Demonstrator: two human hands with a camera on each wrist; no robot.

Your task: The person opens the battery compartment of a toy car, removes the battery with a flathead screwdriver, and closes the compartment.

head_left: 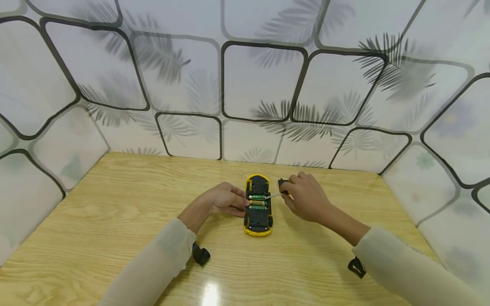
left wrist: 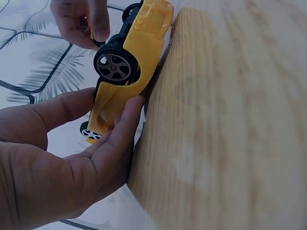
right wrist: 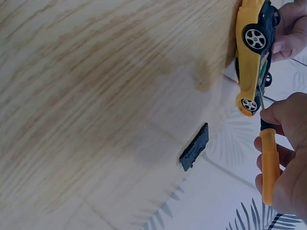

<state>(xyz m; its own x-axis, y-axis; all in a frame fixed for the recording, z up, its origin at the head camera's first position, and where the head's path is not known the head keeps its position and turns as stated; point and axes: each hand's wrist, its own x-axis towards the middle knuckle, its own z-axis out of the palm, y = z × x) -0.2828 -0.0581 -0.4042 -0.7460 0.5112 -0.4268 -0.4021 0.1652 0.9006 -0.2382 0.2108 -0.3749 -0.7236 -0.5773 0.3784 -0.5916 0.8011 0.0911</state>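
Observation:
A yellow toy car (head_left: 258,221) lies upside down on the table, its black underside facing up. Several green batteries (head_left: 258,203) sit side by side in the open compartment in its middle. My left hand (head_left: 226,199) grips the car by its left side, thumb on the upper edge and fingers along the body, as the left wrist view shows. In my right hand (head_left: 308,197) is a screwdriver with an orange handle (right wrist: 270,165); its thin metal shaft (head_left: 274,196) reaches to the end of the battery farthest from me. A black battery cover (right wrist: 194,147) lies beside the car, partly behind my right hand in the head view.
The wooden table (head_left: 115,229) runs back to a patterned cloth wall (head_left: 252,85) that also rises on both sides. A black strap mount (head_left: 200,254) hangs at the left sleeve, another (head_left: 357,267) at the right.

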